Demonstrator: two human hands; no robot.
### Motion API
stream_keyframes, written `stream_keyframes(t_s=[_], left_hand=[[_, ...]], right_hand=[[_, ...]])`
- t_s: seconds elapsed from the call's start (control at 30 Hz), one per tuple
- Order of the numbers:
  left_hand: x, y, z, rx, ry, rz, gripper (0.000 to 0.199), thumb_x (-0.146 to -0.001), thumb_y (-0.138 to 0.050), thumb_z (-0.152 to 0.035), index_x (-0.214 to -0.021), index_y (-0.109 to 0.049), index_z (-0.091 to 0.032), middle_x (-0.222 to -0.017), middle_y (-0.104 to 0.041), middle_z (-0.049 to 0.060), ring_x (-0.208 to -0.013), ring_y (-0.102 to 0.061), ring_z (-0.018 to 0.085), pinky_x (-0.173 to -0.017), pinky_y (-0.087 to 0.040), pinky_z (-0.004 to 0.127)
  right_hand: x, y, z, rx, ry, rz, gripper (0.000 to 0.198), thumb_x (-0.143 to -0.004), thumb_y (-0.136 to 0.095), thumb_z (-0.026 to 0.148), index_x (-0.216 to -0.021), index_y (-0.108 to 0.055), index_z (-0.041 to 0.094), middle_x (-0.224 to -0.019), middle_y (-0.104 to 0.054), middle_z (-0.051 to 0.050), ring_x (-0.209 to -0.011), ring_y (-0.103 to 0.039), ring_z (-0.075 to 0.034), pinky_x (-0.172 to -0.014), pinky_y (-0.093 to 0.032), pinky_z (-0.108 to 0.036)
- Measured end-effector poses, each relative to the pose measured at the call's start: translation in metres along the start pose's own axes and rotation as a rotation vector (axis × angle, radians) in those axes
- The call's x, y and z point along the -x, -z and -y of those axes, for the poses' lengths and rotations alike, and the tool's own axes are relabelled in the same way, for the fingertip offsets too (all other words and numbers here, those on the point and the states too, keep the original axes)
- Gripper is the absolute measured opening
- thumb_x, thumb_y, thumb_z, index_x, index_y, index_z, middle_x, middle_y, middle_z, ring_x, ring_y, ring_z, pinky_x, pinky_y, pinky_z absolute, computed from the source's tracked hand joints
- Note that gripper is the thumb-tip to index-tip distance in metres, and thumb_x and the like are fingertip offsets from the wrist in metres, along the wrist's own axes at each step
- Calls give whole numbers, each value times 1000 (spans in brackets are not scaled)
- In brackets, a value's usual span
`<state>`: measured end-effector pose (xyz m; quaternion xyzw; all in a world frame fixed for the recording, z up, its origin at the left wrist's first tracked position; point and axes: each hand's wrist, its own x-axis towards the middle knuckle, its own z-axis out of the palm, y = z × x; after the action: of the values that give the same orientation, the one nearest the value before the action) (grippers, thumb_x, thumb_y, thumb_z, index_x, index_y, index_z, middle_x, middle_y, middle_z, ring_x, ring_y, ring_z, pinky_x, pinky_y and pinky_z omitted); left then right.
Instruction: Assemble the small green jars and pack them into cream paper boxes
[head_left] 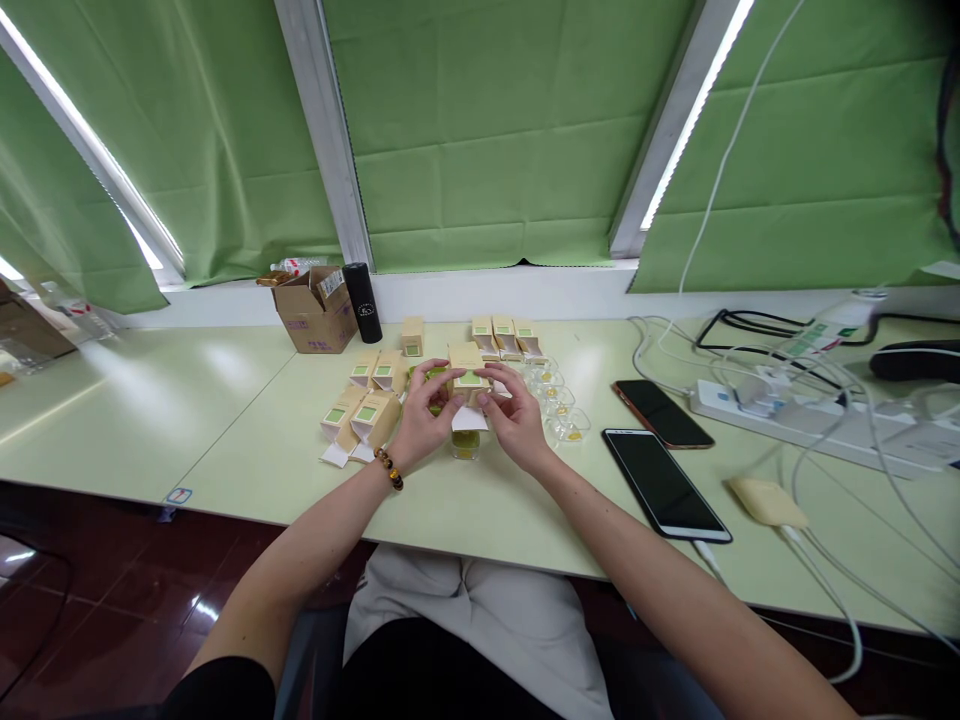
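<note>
Between both hands is a small cream cardboard box (469,381) with a green label or window and a white flap hanging open toward me. My left hand (424,420) pinches its left side with thumb and fingers. On the right side, my right hand (517,415) grips it the same way. Just below the flap, a small clear plastic container (466,447) with something yellow-green inside rests on the table. Several similar boxes (376,415) stand left of my left hand, some with flaps open. To the right of my right hand sit several clear plastic containers (568,424) with yellow bits.
A phone with a white front (664,485) and another dark phone (661,413) lie on the right. Beyond them are a power strip (817,425), tangled cables and a bottle (832,325). At the back left stand an open carton (315,312) and a black cylinder (363,303).
</note>
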<state>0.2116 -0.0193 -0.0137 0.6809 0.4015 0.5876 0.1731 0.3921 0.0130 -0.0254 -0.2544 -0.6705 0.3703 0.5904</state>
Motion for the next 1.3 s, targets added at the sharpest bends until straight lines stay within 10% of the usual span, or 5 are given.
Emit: stream_keyframes(t_s=[0.3, 0.47, 0.87, 1.3], left_hand=[[-2, 14, -11, 62, 41, 270, 78, -97, -57, -75, -163, -47, -36, -168, -30, 14, -115, -61, 24, -100, -61, 44], [-2, 12, -12, 101, 62, 327, 101, -82, -80, -74, -167, -38, -39, -173, -20, 14, -127, -56, 31, -99, -61, 46], [-2, 4, -9, 434, 194, 168, 69, -92, -77, -55, -147, -47, -24, -123, -62, 11, -99, -67, 20, -91, -58, 36], [-3, 2, -8, 505, 277, 76, 47, -88, -68, -32, -132, -53, -24, -93, -62, 0, -78, -55, 14, -75, -45, 29]], right_hand=[[-5, 3, 2, -69, -72, -50, 45, -93, -75, 61, -127, -73, 31, -149, -55, -11, -114, -68, -25, -84, -65, -37], [-6, 3, 2, -78, -74, -98, 44, -92, -76, 60, -125, -74, 31, -147, -55, -11, -110, -69, -24, -86, -66, -38], [3, 0, 5, -126, -35, 80, 48, -99, -68, 61, -139, -67, 35, -155, -40, -11, -90, -72, -17, -91, -69, -46], [7, -3, 2, -116, -14, 118, 50, -94, -77, 57, -139, -66, 38, -154, -35, -9, -99, -75, -20, -104, -66, -50]])
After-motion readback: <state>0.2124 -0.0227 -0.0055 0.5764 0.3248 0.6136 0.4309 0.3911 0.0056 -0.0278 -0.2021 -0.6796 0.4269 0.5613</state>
